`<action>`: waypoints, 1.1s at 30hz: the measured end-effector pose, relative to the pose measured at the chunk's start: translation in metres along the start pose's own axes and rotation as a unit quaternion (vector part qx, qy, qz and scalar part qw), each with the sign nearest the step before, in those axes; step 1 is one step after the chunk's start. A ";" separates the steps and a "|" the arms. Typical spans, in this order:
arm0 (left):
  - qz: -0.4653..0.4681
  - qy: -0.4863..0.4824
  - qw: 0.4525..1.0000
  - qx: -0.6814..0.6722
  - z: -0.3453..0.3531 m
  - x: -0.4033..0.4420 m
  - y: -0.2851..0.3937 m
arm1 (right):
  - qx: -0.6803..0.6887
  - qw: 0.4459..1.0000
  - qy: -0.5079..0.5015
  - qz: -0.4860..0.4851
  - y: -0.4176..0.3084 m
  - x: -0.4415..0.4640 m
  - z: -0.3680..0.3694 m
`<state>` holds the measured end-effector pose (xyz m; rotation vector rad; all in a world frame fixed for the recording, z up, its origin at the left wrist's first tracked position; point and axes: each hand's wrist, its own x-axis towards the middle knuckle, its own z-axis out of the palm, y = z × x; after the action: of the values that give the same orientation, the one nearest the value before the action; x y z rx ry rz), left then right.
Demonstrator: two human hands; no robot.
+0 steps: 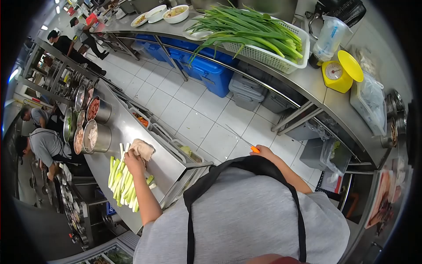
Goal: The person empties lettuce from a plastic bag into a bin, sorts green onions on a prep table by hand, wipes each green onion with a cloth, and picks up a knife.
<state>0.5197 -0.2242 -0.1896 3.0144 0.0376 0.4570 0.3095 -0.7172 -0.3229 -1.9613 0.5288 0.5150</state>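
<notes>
Over the steel worktop, my left hand (134,163) is closed around the upper end of some pale green onion stalks (123,182). More stalks lie side by side below it, their white and light green lengths showing. Just beyond my fingers, touching or nearly touching them, is a crumpled beige cloth (143,149). Out to the right, above the tiled floor, my right hand (262,152) grips the orange handle of a knife (240,137). Its blade appears as a thin line pointing away and to the left.
Steel pots of chopped food (97,136) stand on the left worktop. Opposite, a counter carries a white basket of long green onions (268,53) and a yellow scale (340,72). Blue bins (213,75) sit beneath. Several co-workers (48,145) are at the left.
</notes>
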 end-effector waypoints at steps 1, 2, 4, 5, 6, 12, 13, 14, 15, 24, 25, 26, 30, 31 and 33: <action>-0.002 0.000 1.000 0.000 0.006 0.002 -0.004 | -0.022 0.999 0.019 -0.013 -0.005 0.003 -0.001; -0.019 -0.010 0.999 -0.044 0.005 0.004 -0.004 | -0.059 0.995 0.051 -0.058 -0.011 0.007 -0.002; -0.016 0.037 0.994 -0.103 0.005 0.006 -0.006 | -0.071 0.995 0.041 -0.057 -0.028 0.017 -0.005; -0.024 0.039 0.994 -0.103 -0.004 0.007 0.000 | -0.080 0.995 0.036 -0.053 -0.042 0.020 -0.008; -0.056 0.050 0.986 -0.146 -0.016 0.007 0.006 | -0.101 0.991 0.049 -0.075 -0.053 0.025 -0.007; -0.139 0.176 0.850 -0.477 -0.016 0.003 -0.035 | -0.110 0.976 0.045 -0.180 -0.128 0.044 0.018; -0.108 0.151 0.853 -0.488 -0.037 -0.001 -0.033 | -0.107 0.967 0.054 -0.224 -0.143 0.049 0.026; -0.100 0.155 0.838 -0.513 -0.048 -0.006 -0.031 | -0.115 0.966 0.039 -0.227 -0.162 0.049 0.033; -0.104 0.101 0.814 -0.562 -0.060 -0.011 -0.033 | -0.129 0.961 0.010 -0.244 -0.183 0.052 0.042; -0.145 0.024 0.707 -0.692 -0.103 -0.062 -0.039 | -0.132 0.922 -0.149 -0.333 -0.365 0.089 0.154; -0.148 0.005 0.694 -0.705 -0.104 -0.068 -0.040 | -0.129 0.918 -0.153 -0.343 -0.380 0.094 0.170; -0.154 -0.004 0.692 -0.705 -0.105 -0.073 -0.040 | -0.124 0.914 -0.157 -0.352 -0.395 0.100 0.185; -0.165 -0.032 0.660 -0.732 -0.096 -0.092 -0.031 | -0.155 0.888 -0.127 -0.414 -0.422 0.146 0.243; -0.173 -0.024 0.641 -0.748 -0.092 -0.096 -0.028 | -0.169 0.886 -0.108 -0.417 -0.428 0.152 0.251; -0.193 -0.032 0.583 -0.789 -0.090 -0.099 -0.024 | -0.182 0.884 -0.089 -0.422 -0.441 0.149 0.262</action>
<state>0.3981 -0.1966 -0.1358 1.1468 0.1661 0.1201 0.6471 -0.3234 -0.1982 -2.2255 -0.5866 0.2250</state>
